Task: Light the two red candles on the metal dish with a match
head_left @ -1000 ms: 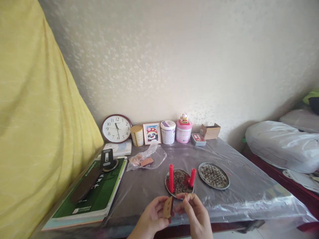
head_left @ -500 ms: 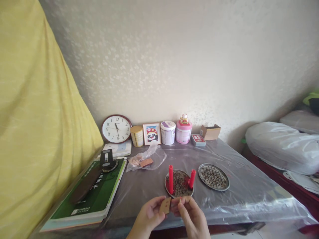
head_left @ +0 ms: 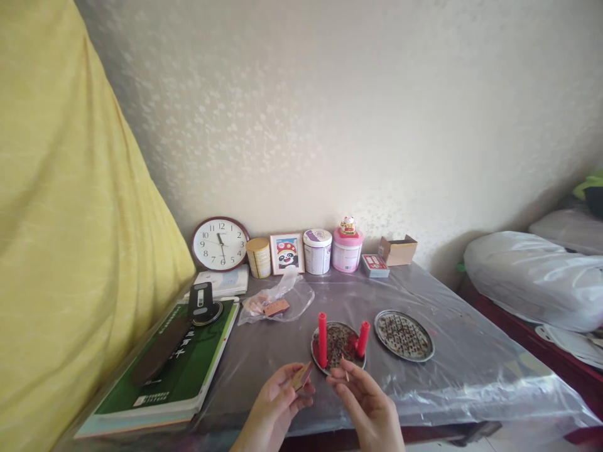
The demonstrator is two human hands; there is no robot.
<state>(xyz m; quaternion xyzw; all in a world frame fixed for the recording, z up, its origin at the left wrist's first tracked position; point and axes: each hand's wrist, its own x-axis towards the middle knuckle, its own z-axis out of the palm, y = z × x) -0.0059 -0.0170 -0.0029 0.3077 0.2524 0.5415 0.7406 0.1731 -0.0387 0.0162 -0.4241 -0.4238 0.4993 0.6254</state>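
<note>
Between the thumb and fingers of my left hand (head_left: 281, 395) is a small brown matchbox (head_left: 302, 376), tilted on edge. My right hand (head_left: 362, 398) pinches a thin matchstick (head_left: 347, 376), whose reddish tip points upward; no flame shows on it. A gap separates the two hands. Just beyond them lies a round metal plate (head_left: 339, 345) with a dark, stained surface. On it stand a tall red candle (head_left: 323, 340) at the left and a shorter, leaning red candle (head_left: 362, 339) at the right.
A second round plate (head_left: 404, 336) lies to the right. Left are a clear plastic bag (head_left: 301, 298) with another small box (head_left: 276, 307), and a green book (head_left: 188, 370) under a dark brush-like object. A clock (head_left: 220, 243), tins and a picture frame (head_left: 287, 253) line the wall.
My hands have moved apart, the left one with the matchbox going left and the right one slightly right. The matchbox has turned and the matchstick shows more clearly.
</note>
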